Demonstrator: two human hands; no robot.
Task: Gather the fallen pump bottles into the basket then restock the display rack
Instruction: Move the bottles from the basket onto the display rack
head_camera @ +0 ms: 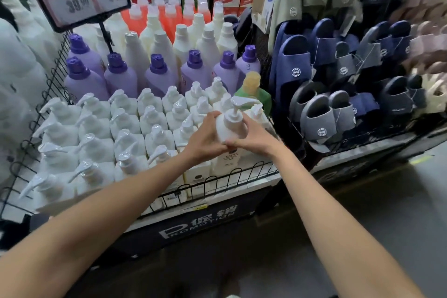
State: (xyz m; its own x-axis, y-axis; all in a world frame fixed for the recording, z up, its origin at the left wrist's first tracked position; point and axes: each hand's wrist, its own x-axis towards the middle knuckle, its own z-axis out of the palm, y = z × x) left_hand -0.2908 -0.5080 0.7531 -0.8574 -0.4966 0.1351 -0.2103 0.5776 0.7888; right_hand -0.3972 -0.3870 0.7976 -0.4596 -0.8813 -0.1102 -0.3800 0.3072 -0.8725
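Both forearms are stretched toward a white pump bottle (231, 126), which is clasped upright between the left hand (205, 138) and the right hand (254, 136) over the front right corner of the wire display rack (217, 182). Rows of pump bottles (125, 133) are packed inside, with purple-capped bottles (159, 72) behind.

Both bare forearms extend forward and converge at centre. The left hand (205, 136) curls from the left, fingers wrapped and thumb uppermost. The right hand (254, 136) closes in from the right, its fingertips meeting the left hand's at the lower front.
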